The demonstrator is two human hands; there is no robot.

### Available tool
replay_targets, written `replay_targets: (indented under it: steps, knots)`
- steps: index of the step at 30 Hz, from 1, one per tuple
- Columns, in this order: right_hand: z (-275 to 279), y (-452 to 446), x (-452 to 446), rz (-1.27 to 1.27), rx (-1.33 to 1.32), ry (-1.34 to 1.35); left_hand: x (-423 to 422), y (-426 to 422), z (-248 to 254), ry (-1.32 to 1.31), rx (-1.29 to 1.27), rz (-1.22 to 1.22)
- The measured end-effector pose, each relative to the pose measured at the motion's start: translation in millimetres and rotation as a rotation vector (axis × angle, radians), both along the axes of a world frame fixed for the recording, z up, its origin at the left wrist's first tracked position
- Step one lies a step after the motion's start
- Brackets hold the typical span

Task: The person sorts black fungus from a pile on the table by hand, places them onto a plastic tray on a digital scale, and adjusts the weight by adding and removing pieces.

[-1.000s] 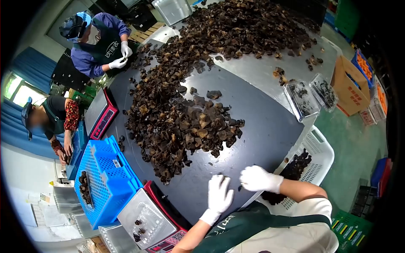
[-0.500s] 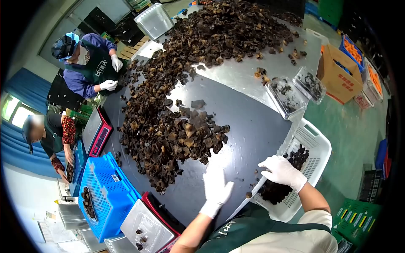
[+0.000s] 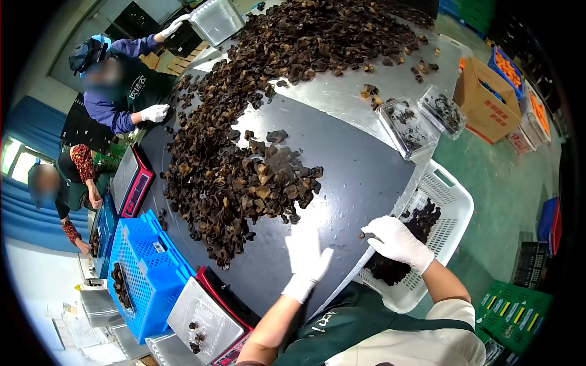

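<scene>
My left hand [image 3: 307,261], in a white glove, is over the dark grey tabletop [image 3: 357,174], thumb spread and fingers stretched toward the pile; glare washes out its fingertips. A heap of dark brown wood ear mushrooms [image 3: 244,189] lies just beyond it. At the table's right edge, my gloved right hand [image 3: 400,243] has its fingers drawn together, with a small dark piece of mushroom [image 3: 363,234] at the tips. Beneath that hand stands a white perforated basket [image 3: 456,204] holding dark mushroom pieces [image 3: 390,270], partly covered by the hand and forearm.
Two clear trays [image 3: 406,128] with dark scraps sit at the table's right corner. On the left are a scale [image 3: 207,320] with a tray, a blue crate [image 3: 146,274] and a red-edged scale [image 3: 135,183]. Two co-workers [image 3: 125,85] stand across the left side. A cardboard box [image 3: 488,104] stands at right.
My right hand has moved slightly left and up, its fingertips now at a small dark piece. My left hand stays flat and open. The far co-worker has raised an arm to a clear container.
</scene>
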State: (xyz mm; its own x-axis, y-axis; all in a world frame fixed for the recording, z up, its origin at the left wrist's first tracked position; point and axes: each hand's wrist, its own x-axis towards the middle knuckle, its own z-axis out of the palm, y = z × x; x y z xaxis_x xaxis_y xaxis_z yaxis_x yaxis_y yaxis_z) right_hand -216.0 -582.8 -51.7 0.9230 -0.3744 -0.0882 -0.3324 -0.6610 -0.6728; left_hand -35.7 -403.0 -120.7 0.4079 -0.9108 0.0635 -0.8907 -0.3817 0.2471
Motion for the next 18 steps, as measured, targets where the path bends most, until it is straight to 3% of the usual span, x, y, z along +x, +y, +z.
replay_targets:
  steps: [2, 4, 6, 7, 8, 9, 10, 11, 13, 15, 18]
  knots:
    - [-18, 4, 14, 0.026, -0.085, -0.210, -45, -17, 10, 0.217, 0.187, -0.307]
    - [-35, 4, 22, 0.193, -0.106, -0.073, -82, -13, -1, 0.547, 0.050, -0.671]
    - [-30, 2, 18, 0.409, -0.186, 0.100, -97, 20, -18, 0.709, -0.064, -0.949]
    - [-29, 0, 18, 0.449, -0.009, 0.341, -83, 17, 8, 0.626, -0.211, -0.873]
    - [-26, -3, 21, 0.483, 0.164, 0.582, -60, 14, 33, 0.555, 0.021, -0.730]
    - [-8, -8, 25, 0.480, 0.200, 0.630, -34, 5, 82, 0.485, 0.283, -0.433]
    - [-8, -13, 30, 0.429, 0.187, 0.546, -15, 28, 68, 0.436, -0.420, -0.164]
    - [-11, -21, 40, 0.315, 0.142, 0.327, 5, 43, 59, 0.331, -0.544, 0.116]
    - [-16, -37, 71, 0.109, 0.070, -0.076, 31, 76, 19, 0.249, -0.614, 0.760]
    - [-42, -57, 110, -0.118, 0.106, -0.299, 60, 103, -5, 0.221, -0.427, 1.048]
    - [-99, -90, 172, -0.387, 0.200, -0.508, 88, 110, -27, 0.220, -0.404, 1.306]
